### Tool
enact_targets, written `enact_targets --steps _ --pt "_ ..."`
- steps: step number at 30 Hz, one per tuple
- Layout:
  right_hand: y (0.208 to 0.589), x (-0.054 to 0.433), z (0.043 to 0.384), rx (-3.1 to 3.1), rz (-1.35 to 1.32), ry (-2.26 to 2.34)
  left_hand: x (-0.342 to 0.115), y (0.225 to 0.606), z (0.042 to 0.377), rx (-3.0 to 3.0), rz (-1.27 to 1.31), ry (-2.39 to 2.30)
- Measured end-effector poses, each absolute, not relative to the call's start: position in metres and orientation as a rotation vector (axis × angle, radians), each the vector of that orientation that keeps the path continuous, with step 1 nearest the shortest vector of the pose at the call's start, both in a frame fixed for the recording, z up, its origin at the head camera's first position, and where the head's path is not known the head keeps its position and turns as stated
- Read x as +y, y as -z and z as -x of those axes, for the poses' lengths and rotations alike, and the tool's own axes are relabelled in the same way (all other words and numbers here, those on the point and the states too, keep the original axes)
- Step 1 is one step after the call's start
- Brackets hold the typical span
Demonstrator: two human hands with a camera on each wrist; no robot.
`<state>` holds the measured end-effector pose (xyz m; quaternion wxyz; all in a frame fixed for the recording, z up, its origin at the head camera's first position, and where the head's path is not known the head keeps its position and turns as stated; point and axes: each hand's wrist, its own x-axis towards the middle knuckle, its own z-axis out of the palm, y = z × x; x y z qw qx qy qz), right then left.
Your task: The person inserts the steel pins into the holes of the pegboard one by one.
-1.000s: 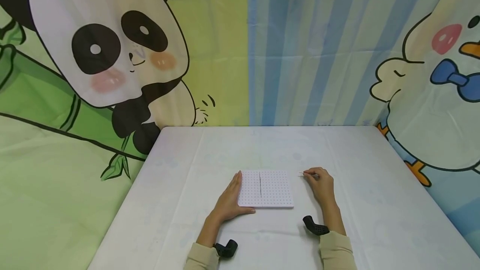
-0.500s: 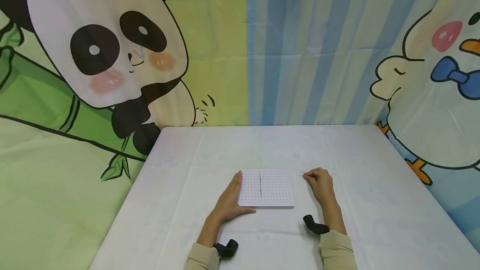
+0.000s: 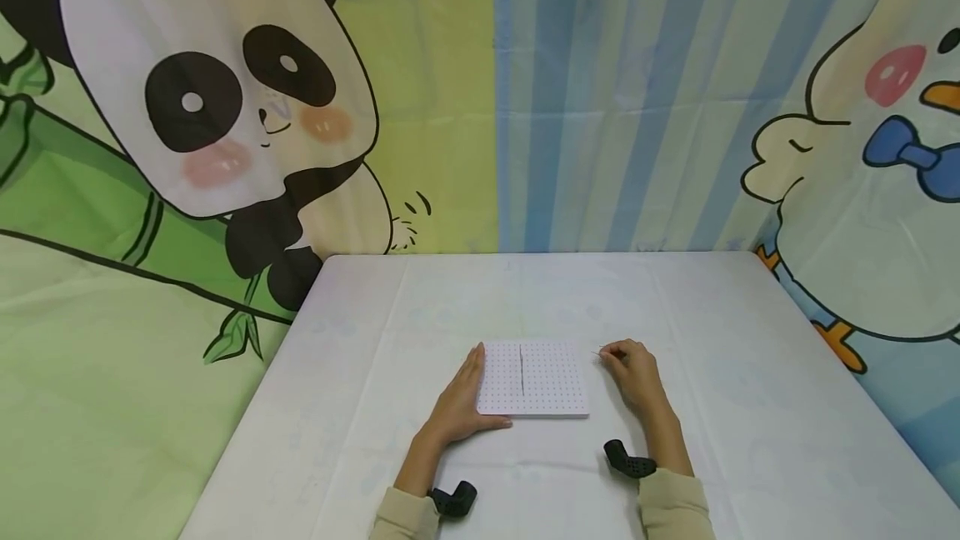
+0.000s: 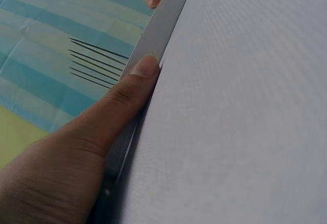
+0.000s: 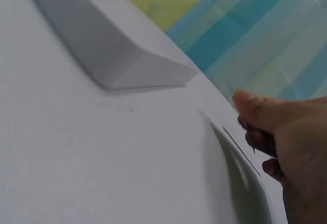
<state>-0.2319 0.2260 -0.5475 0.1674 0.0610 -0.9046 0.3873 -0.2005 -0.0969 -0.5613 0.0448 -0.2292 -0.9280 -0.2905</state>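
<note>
A white pegboard [image 3: 551, 379] with a grid of small holes lies on the table. Several thin dark pins [image 3: 521, 371] stand in a line on it; the left wrist view shows their upper lengths [image 4: 94, 63] past the board's edge. My left hand [image 3: 457, 408] rests against the board, straight fingers along its left side and thumb [image 4: 145, 66] on its front edge. To the right of the board, my right hand [image 3: 633, 372] pinches thin pins between thumb and fingertips. One dark pin [image 5: 241, 151] sticks out beside those fingers in the right wrist view.
The white table [image 3: 420, 298] reaches back to a printed cloth backdrop [image 3: 435, 107] with a panda and a white bird. Black wrist cameras [image 3: 455, 499] sit on both forearms. The board's raised side [image 5: 102, 40] stands up from the table left of my right hand.
My right hand has shifted slightly left and turned a little, and less of the pins shows past its fingertips. The left hand and board have stayed put.
</note>
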Motion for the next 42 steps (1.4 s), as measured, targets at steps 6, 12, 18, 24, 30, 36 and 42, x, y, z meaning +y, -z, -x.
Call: enact_targets --steps 6,12,18,24,30,36,42 --pt "0.530 0.189 0.231 -2.465 -0.275 -1.344 -0.098 0.562 0.201 -2.850 0.687 0.896" --pt "0.531 0.152 0.237 -2.279 -0.330 -1.583 -0.098 0.562 0.202 -2.875 0.673 0.900" --pt "0.538 0.125 0.243 -2.155 -0.419 -1.511 -0.099 0.563 0.202 -2.869 0.680 0.905" --pt "0.544 0.111 0.248 -2.187 -0.451 -1.367 -0.098 0.563 0.201 -2.877 0.685 0.923" --pt "0.546 0.108 0.248 -2.199 -0.495 -1.323 -0.097 0.563 0.200 -2.870 0.677 0.926" --pt "0.548 0.109 0.249 -2.275 -0.540 -1.245 -0.096 0.565 0.202 -2.876 0.688 0.896" --pt "0.549 0.108 0.252 -2.297 -0.597 -1.134 -0.099 0.563 0.203 -2.874 0.696 0.886"
